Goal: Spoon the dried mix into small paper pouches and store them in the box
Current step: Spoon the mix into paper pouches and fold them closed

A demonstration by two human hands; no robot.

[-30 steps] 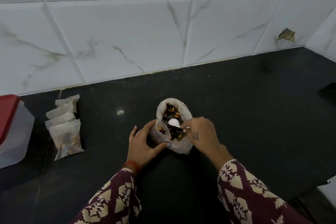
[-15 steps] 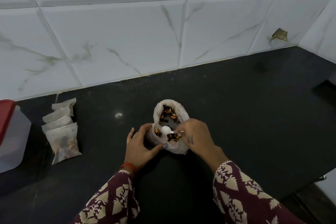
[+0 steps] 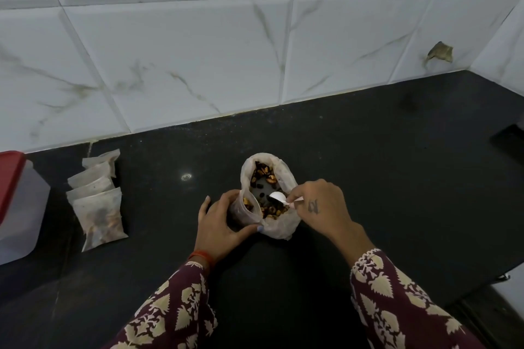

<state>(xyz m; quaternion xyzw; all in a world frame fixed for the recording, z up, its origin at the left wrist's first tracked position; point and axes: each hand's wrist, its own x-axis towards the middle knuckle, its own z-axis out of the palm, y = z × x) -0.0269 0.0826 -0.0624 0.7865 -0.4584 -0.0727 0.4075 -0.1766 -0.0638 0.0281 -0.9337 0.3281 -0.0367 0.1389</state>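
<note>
Filling underway, I reckon: left hand [image 3: 218, 221] grips a small translucent paper pouch [image 3: 246, 208], right hand [image 3: 317, 207] pinches a white plastic spoon [image 3: 279, 197] over the bag of dried mix [image 3: 266, 178]. Four filled pouches [image 3: 96, 201] wait beside the red-lidded box [image 3: 17, 207], none stored yet.

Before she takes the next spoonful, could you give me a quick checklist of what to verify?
1. Pouch held open by left hand: ok.
2. Spoon pinched by right hand: ok.
3. Spoon bowl loaded: not ok, looks empty.
4. Mix left in bag: ok.
5. Pouch fill level: cannot tell.
6. Box open for storing: cannot tell.
</note>
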